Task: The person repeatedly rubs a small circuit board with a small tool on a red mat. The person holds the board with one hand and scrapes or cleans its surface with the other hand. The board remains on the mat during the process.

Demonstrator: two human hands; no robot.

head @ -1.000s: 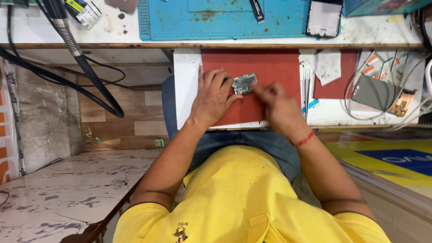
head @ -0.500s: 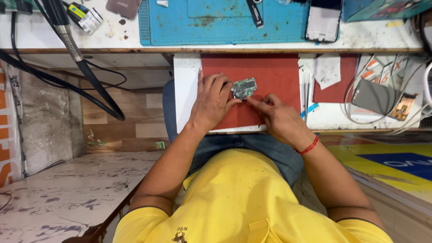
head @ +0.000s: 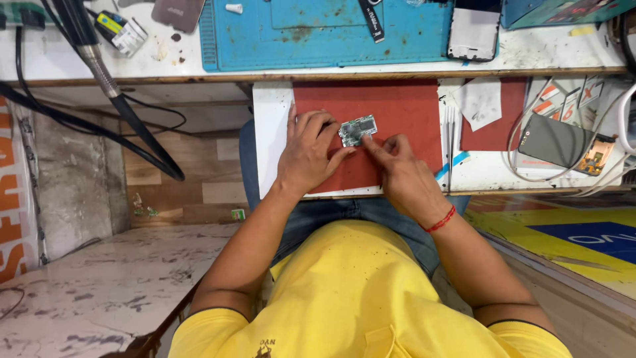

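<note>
Circuit board (head: 358, 129), small and greenish, flat on the red mat (head: 397, 106), near the mat's middle on the pull-out desk (head: 271, 132) over the lap. Left hand (head: 308, 156) spread on the mat just left of the board, fingers (head: 328, 129) curled against its left edge, steadying rather than gripping. Right hand (head: 401, 169) just right of it, index finger and thumb pinched narrow, fingertips (head: 368, 141) touching the board's near right corner; whether pinching something tiny, cannot tell. Red thread bracelet (head: 440, 220) on the right wrist. Farther off, blue work mat (head: 331, 33) on the upper desk, with a phone (head: 472, 33) lying at its right edge. Off to the right, dark phone back (head: 553, 140) among white cables (head: 523, 126). To the left, black hose (head: 126, 113) hanging down.
</note>
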